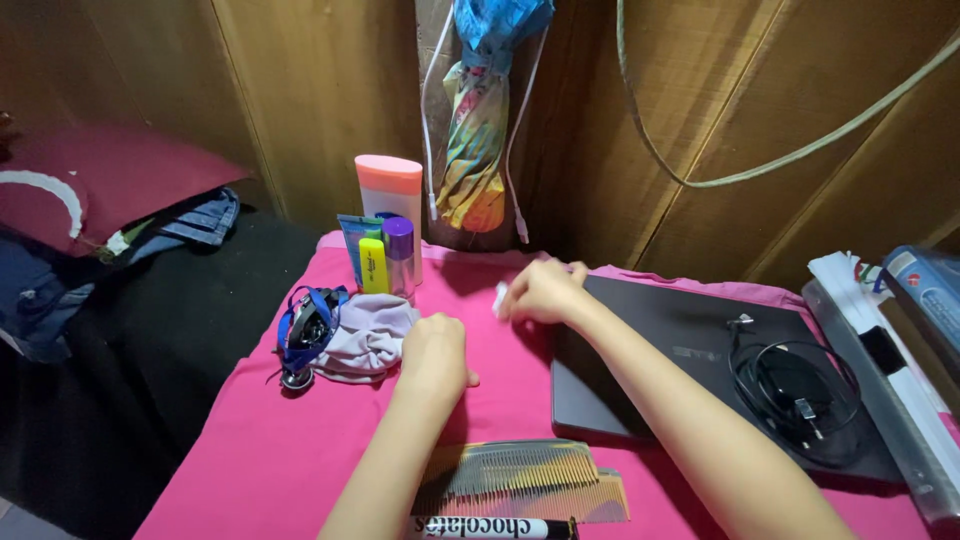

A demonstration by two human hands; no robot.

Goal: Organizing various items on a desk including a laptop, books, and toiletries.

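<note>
Small white crumpled scrap (501, 298) pinched in R hand (545, 291) fingertips, just left of closed dark grey laptop (660, 350) on pink cloth-covered table (270, 450), L hand (433, 355) fisted empty further left, beside pale lilac fabric bundle (367, 335), two combs (520, 482) nearer camera.

My left hand (435, 352) rests knuckles-up on the pink cloth (260, 450), its fingers curled under, just beside a crumpled lilac fabric (368, 335). Beyond those fingers stand a yellow highlighter (373, 265), a purple-capped bottle (399, 258) and a tall peach-topped bottle (390, 190). My right hand (545, 292) pinches a small white scrap (500, 298) at the fingertips, just beside the closed grey laptop (650, 340). Two combs (520, 480) lie near my left forearm.
</note>
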